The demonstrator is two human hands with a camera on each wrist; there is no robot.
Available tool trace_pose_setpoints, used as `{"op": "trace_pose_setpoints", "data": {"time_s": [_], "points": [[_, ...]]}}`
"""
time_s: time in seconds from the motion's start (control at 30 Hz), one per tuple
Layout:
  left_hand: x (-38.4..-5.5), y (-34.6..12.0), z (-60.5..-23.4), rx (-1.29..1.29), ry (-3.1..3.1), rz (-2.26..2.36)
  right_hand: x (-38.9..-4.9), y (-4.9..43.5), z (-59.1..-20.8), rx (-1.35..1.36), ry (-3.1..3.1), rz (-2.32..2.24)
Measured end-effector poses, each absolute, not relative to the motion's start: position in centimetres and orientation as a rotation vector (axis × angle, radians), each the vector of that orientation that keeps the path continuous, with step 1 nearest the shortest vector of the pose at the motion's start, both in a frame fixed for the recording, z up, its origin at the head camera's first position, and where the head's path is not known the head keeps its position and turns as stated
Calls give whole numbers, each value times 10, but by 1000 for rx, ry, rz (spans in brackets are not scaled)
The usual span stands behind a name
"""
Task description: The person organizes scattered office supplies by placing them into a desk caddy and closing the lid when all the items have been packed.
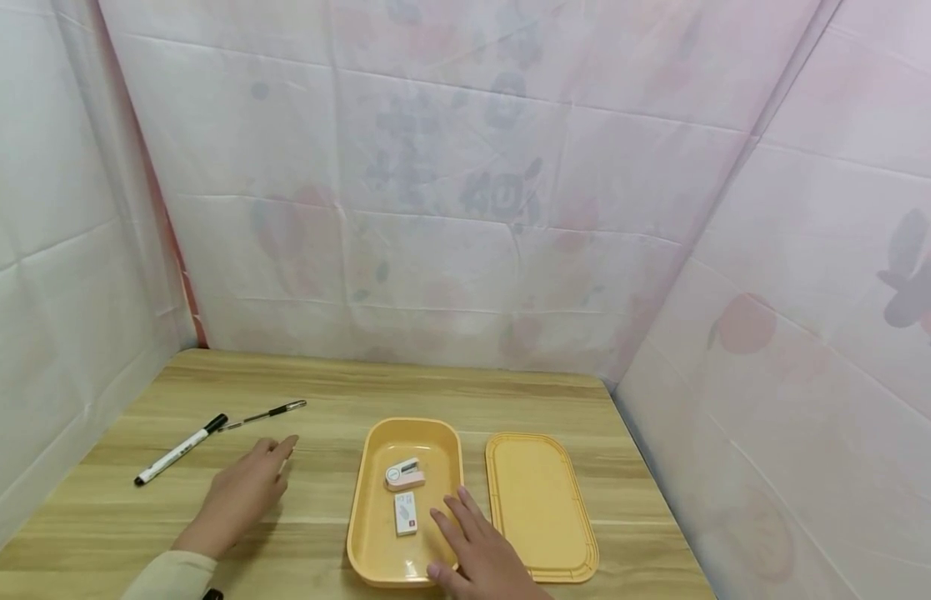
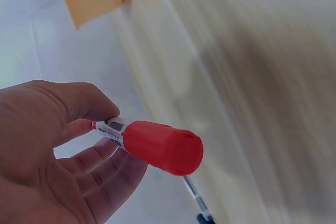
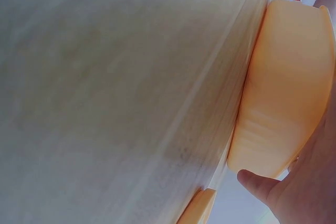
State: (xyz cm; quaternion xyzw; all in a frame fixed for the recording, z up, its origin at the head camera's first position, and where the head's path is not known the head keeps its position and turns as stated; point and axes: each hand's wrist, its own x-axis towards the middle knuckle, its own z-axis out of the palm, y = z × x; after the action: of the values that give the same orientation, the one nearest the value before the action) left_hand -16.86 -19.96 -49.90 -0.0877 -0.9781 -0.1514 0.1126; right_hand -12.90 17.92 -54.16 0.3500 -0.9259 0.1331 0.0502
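My left hand (image 1: 243,496) is raised over the left part of the table. In the left wrist view its thumb and fingers pinch a red-capped marker (image 2: 163,145), mostly hidden by the hand in the head view. My right hand (image 1: 483,550) is at the near right side of a yellow plastic box (image 1: 367,533), fingers spread over its rim. Inside the box lie a small pink-and-white stapler-like item (image 1: 403,475) and a small white carton (image 1: 406,513). Beyond the left hand are a black-capped white marker (image 1: 178,452) and a black pen (image 1: 262,415).
A flat yellow lid (image 1: 542,504) lies on the wood-grain table (image 1: 322,392), right of the box. Pale printed sheets (image 1: 435,250) hang behind the table and on both sides. Part of a dark object (image 1: 212,594) shows at the bottom edge, near the left sleeve.
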Motion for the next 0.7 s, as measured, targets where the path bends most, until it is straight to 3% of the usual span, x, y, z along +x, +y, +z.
{"op": "trace_pose_setpoints", "data": {"time_s": [0.7], "points": [[-171, -151, -473, -391, -2826, -361, -125, 179, -539, 1061, -2806, 412]]}}
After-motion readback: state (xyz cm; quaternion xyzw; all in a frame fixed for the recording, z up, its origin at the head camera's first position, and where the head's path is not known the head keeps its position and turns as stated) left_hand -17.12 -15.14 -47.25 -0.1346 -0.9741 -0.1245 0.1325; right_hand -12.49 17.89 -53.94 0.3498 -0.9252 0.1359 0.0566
